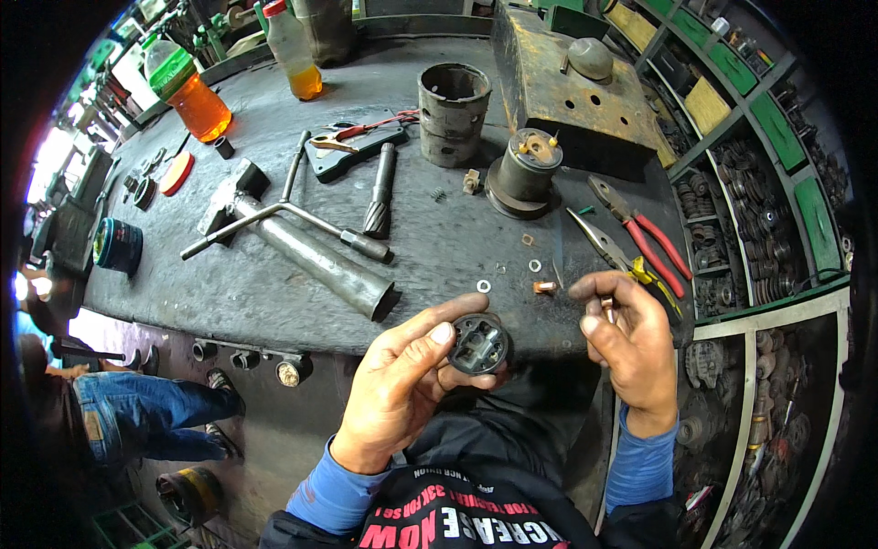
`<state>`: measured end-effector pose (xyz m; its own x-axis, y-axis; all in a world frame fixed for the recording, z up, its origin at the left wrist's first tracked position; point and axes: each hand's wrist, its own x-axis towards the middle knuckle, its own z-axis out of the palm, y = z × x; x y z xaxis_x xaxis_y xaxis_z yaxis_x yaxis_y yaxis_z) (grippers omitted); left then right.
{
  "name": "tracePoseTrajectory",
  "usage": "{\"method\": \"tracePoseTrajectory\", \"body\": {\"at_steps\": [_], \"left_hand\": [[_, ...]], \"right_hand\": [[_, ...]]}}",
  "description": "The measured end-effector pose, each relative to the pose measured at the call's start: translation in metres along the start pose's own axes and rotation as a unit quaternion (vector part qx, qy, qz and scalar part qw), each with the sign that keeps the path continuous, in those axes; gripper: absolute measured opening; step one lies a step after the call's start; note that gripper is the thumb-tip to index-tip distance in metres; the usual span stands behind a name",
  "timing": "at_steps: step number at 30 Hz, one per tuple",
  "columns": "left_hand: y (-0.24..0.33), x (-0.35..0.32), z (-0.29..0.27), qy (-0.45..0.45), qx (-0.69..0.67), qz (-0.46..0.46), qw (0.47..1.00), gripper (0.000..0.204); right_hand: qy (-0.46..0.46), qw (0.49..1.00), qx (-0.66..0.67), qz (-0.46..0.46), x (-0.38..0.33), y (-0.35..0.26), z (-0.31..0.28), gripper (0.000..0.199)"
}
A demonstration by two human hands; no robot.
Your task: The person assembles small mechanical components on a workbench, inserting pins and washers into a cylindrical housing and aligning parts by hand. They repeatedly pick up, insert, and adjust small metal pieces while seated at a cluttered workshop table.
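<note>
- A round black brush-holder plate [479,344] is held in the left hand [402,389], pinched by its rim between thumb and fingertips, its open face turned up toward the camera, just off the near edge of the workbench [274,284].
- A small copper-coloured part [607,306] is gripped in the right hand [631,343], whose fingers are curled nearly closed round it; what exactly the part is cannot be told, since most of it is hidden.
- The two hands are kept near each other but apart, and the part is not yet touching the plate.
- For a clean fit, it is judged that the plate should be kept level and steadied by the rim only, so that its slots stay uncovered.
- The part would best be lined up with its slot before being pressed, and not forced at a tilt.
- Loose bits are lying on the bench just beyond the hands: a copper brush piece [545,286], flat washers [483,285] and a small spring [439,194]; they could be knocked off, so movements over them should be kept small.
- Yellow-handled pliers [611,249] lie within reach of the right hand.
</note>
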<state>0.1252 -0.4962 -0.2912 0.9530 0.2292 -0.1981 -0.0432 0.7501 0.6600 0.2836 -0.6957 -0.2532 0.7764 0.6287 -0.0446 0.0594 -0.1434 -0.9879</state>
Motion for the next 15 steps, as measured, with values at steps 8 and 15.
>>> {"method": "tracePoseTrajectory", "body": {"at_steps": [8, 15], "left_hand": [[-0.003, 0.002, 0.011, -0.017, -0.014, -0.009, 1.0, 0.061], [-0.003, 0.0, 0.016, -0.022, 0.004, -0.017, 1.0, 0.066]], "right_hand": [[-0.039, 0.976, 0.214, -0.032, -0.025, 0.018, 0.002, 0.036], [-0.074, 0.916, 0.395, -0.001, -0.029, 0.035, 0.011, 0.035]]}}
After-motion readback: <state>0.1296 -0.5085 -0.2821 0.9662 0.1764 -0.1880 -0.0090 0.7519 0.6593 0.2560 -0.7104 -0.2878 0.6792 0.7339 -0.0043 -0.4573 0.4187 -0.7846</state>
